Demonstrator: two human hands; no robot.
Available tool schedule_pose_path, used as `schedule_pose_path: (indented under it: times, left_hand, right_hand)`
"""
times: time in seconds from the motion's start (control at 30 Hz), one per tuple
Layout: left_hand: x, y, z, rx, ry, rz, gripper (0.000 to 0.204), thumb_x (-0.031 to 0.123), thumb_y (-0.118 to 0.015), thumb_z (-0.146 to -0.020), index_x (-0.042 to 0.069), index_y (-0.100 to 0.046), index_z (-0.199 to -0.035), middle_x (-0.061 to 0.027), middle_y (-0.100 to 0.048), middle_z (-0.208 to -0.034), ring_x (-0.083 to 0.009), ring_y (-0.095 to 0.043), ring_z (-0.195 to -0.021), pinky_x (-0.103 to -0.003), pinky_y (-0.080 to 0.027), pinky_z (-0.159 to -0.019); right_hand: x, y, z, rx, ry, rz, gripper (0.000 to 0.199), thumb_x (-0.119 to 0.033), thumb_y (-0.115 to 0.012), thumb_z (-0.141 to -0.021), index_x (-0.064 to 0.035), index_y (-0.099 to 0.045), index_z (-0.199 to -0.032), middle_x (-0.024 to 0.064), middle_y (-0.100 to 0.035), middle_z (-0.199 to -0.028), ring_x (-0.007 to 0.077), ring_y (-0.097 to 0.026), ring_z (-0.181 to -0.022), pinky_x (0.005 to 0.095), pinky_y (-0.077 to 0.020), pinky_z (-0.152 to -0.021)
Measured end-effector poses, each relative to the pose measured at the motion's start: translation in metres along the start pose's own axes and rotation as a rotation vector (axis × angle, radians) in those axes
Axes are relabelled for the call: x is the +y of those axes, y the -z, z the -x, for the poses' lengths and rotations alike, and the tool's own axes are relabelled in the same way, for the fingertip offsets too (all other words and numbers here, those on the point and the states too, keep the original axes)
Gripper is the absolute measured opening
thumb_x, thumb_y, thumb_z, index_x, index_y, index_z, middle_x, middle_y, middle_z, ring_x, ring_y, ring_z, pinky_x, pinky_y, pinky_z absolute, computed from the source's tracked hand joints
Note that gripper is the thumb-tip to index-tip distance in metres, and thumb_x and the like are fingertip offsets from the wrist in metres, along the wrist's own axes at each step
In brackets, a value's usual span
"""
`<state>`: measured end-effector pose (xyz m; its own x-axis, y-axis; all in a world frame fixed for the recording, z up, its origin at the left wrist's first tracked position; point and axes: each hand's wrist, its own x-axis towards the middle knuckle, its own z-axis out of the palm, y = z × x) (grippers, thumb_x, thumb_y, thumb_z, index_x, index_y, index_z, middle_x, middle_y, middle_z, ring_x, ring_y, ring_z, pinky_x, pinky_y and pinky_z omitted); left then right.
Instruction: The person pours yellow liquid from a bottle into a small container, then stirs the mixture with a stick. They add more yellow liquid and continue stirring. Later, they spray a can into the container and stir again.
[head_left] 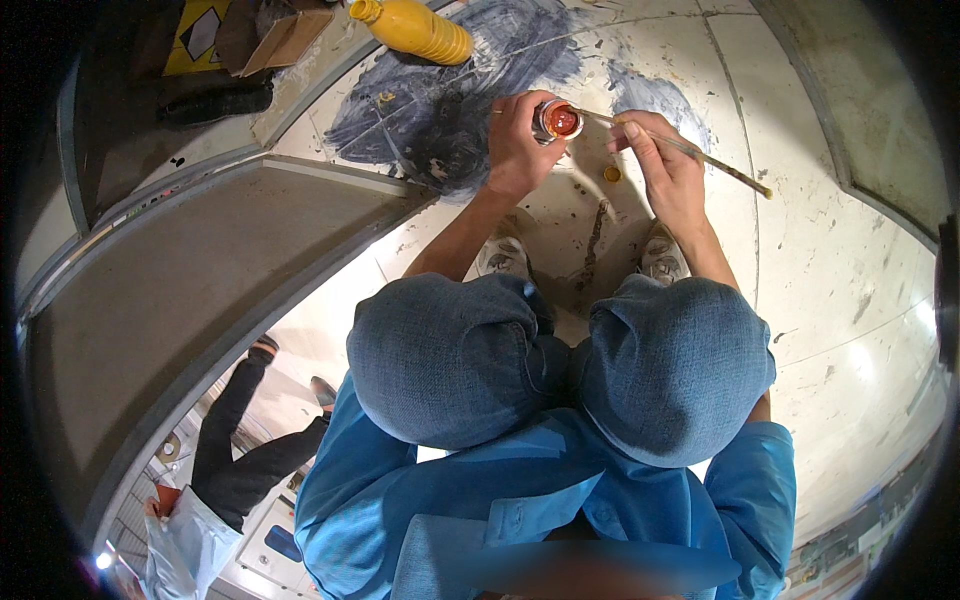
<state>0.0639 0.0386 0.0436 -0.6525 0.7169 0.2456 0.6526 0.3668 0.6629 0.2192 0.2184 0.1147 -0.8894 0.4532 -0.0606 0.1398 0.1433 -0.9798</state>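
Observation:
My left hand (520,145) is wrapped round a small jar (543,128) with glossy red paint (564,121) inside, its mouth tilted up toward me. My right hand (658,165) pinches a long thin paintbrush (725,172) between thumb and fingers. One end of the brush reaches the jar's rim; the other, yellowish and dark, points out to the right. On the floor between my hands and feet lies a small round yellow cap (611,174), touched by neither hand.
A yellow plastic bottle (415,32) lies at the far left, beside dark smears (430,120) on the pale floor. A grey metal-framed panel (200,270) stands close on my left. Beyond it, another person's dark-trousered leg (225,430) shows. Cardboard (287,42) sits at the upper left.

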Motion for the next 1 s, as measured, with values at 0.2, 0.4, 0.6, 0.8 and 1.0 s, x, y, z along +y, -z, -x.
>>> schedule_pose_path:
  times: [0.2,0.4,0.6,0.8,1.0]
  left_hand:
    - [0.006,0.001,0.001,-0.005,-0.005,-0.023,0.063,0.01,-0.091,-0.07,0.008,-0.062,-0.126,-0.0101,-0.066,-0.12,-0.0334,-0.06,-0.113,-0.048,-0.044,-0.102]
    - [0.008,0.002,0.0,-0.01,0.021,-0.008,0.061,0.01,-0.092,-0.071,0.007,-0.062,-0.125,-0.0105,-0.066,-0.12,-0.0338,-0.06,-0.113,-0.048,-0.045,-0.101]
    - [0.006,0.0,0.001,0.006,0.029,0.007,0.062,0.009,-0.091,-0.07,0.007,-0.062,-0.125,-0.0109,-0.067,-0.118,-0.0343,-0.06,-0.113,-0.048,-0.045,-0.099]
    - [0.001,-0.002,0.001,0.037,0.082,0.027,0.065,0.008,-0.091,-0.069,0.009,-0.061,-0.126,-0.0109,-0.068,-0.117,-0.0344,-0.06,-0.111,-0.048,-0.044,-0.1]
    - [-0.002,-0.002,0.0,0.035,0.064,-0.004,0.063,0.01,-0.091,-0.07,0.009,-0.061,-0.125,-0.0104,-0.068,-0.117,-0.0342,-0.06,-0.111,-0.048,-0.044,-0.1]
  right_hand:
    - [0.003,-0.005,0.001,0.096,0.042,-0.05,0.031,-0.023,-0.059,-0.113,0.0035,-0.075,-0.111,0.0086,-0.078,-0.098,0.019,-0.072,-0.076,0.0336,-0.0556,-0.069]
    - [0.01,-0.006,0.001,0.099,0.004,-0.061,0.035,-0.023,-0.059,-0.112,0.0044,-0.078,-0.103,0.0079,-0.079,-0.103,0.0208,-0.074,-0.081,0.0328,-0.0566,-0.075]
    - [0.016,-0.004,0.0,0.098,-0.022,-0.079,0.032,-0.02,-0.059,-0.113,0.0077,-0.076,-0.113,0.013,-0.076,-0.114,0.0182,-0.075,-0.088,0.0306,-0.0564,-0.081]
    - [0.018,-0.002,0.006,0.148,-0.074,-0.279,0.037,-0.022,-0.058,-0.114,0.0112,-0.073,-0.115,0.0117,-0.076,-0.111,0.019,-0.075,-0.092,0.031,-0.0571,-0.085]
    - [0.015,-0.004,0.008,0.143,0.002,-0.205,0.034,-0.023,-0.058,-0.114,0.0072,-0.073,-0.117,0.0102,-0.076,-0.106,0.0175,-0.074,-0.091,0.0314,-0.0571,-0.084]
